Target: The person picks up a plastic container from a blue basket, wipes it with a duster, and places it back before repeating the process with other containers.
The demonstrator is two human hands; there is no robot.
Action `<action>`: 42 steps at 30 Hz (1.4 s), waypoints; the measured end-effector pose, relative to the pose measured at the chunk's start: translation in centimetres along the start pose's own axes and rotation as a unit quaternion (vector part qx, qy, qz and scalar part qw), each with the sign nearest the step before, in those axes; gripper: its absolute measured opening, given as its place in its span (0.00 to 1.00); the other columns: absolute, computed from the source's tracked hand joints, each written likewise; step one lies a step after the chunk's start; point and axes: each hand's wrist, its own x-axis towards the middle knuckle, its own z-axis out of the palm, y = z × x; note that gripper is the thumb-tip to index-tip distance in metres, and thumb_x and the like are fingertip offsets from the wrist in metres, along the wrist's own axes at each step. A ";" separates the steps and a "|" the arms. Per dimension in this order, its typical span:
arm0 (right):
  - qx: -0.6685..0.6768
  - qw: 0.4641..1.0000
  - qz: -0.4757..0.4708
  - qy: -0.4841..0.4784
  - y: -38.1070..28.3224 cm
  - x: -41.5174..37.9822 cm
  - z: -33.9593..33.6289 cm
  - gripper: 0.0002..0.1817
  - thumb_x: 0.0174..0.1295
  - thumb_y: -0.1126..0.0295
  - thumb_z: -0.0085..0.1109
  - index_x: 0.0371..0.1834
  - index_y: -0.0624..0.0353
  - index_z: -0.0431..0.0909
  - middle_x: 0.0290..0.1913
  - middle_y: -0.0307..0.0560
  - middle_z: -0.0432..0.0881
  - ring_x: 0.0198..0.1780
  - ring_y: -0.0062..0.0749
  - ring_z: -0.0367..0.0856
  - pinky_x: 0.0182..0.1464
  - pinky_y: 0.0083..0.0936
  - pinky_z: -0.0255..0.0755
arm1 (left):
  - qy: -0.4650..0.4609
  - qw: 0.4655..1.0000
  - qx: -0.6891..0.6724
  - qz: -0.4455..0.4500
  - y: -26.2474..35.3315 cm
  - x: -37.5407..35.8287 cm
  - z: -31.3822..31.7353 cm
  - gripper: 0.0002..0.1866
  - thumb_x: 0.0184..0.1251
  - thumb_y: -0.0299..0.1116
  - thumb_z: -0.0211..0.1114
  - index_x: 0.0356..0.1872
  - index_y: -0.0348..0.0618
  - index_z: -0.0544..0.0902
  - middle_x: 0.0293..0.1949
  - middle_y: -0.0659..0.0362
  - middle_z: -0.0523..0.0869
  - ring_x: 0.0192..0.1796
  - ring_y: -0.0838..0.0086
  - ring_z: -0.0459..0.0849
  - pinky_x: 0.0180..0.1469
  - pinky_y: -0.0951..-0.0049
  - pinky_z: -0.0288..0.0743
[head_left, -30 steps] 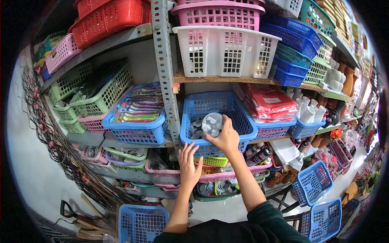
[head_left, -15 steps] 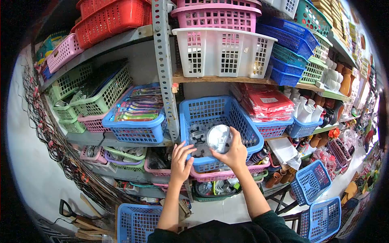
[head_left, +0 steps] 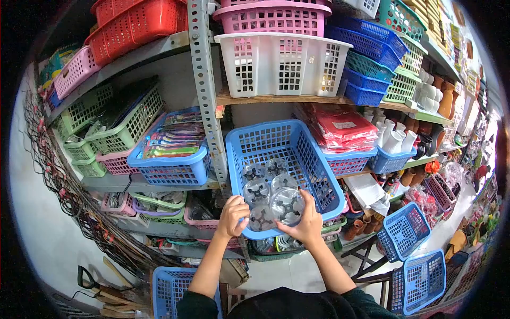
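Note:
A blue plastic basket [head_left: 314, 159] tilts toward me at the front of the middle shelf. Several clear round plastic containers [head_left: 256, 190] with dark cross-shaped pieces in them lie in its near half. My right hand [head_left: 305, 226] grips another clear round container [head_left: 287, 206] by its right side, thumb below and fingers above, over the basket's near right part. My left hand [head_left: 232, 217] has its fingers curled round the basket's near left rim.
A perforated metal post [head_left: 204, 95] rises just left of the basket. Above sits a white basket [head_left: 284, 64] on a wooden shelf. Red packets [head_left: 345, 127] fill a basket to the right. Blue baskets [head_left: 406, 231] stand lower right, another [head_left: 175, 282] lower left.
My left hand has closed from spread fingers onto the basket's rim. The basket now tilts more toward me, and its containers show nearer the front. The right hand has lowered slightly with its container.

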 end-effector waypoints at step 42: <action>-0.107 0.876 0.054 -0.467 4.2 16.2 17.1 0.63 0.28 0.37 0.78 0.61 0.76 0.62 0.56 0.68 0.77 0.57 0.55 0.79 0.58 0.42 0.74 | 0.024 0.999 -0.032 0.026 -0.4 -0.2 0.1 0.13 0.46 0.36 0.58 0.14 0.37 0.69 0.18 0.53 0.67 0.28 0.57 0.67 0.38 0.60 0.63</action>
